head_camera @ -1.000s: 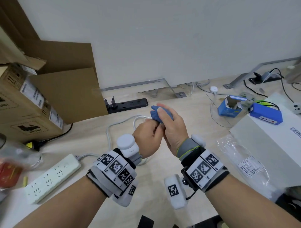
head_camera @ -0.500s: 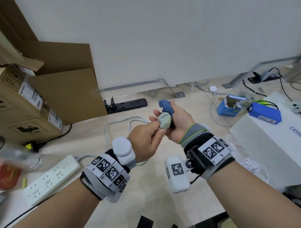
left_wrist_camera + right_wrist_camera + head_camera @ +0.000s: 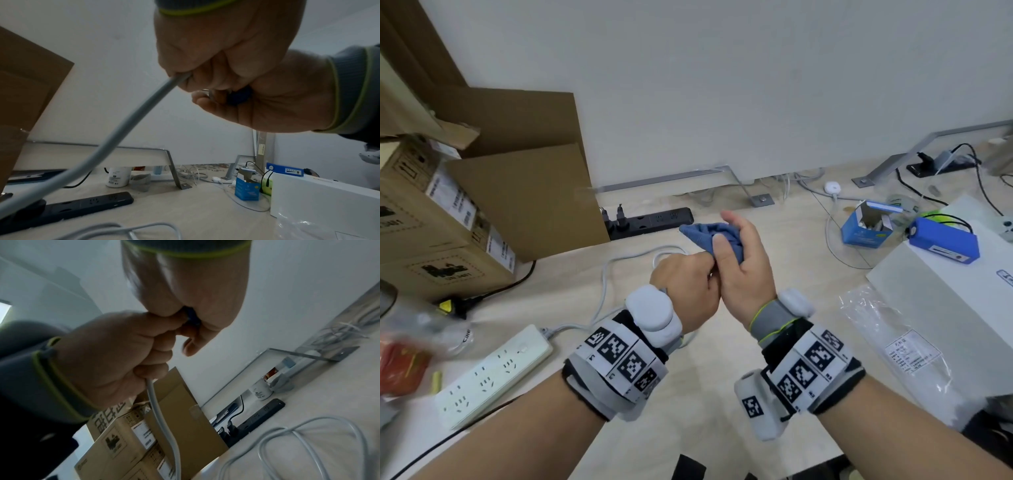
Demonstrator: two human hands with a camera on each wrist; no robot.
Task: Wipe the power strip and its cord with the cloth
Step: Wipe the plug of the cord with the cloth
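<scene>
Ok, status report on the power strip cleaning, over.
Left hand grips the grey cord. Right hand holds the blue cloth bunched at the cord's end. White power strip lies on the desk. Nothing in the way.

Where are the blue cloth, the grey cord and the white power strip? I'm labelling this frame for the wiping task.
blue cloth (image 3: 709, 234): head view, on the bunched fabric above the right thumb.
grey cord (image 3: 131, 120): left wrist view, mid-length below the fist.
white power strip (image 3: 493, 375): head view, on its socket face.
</scene>
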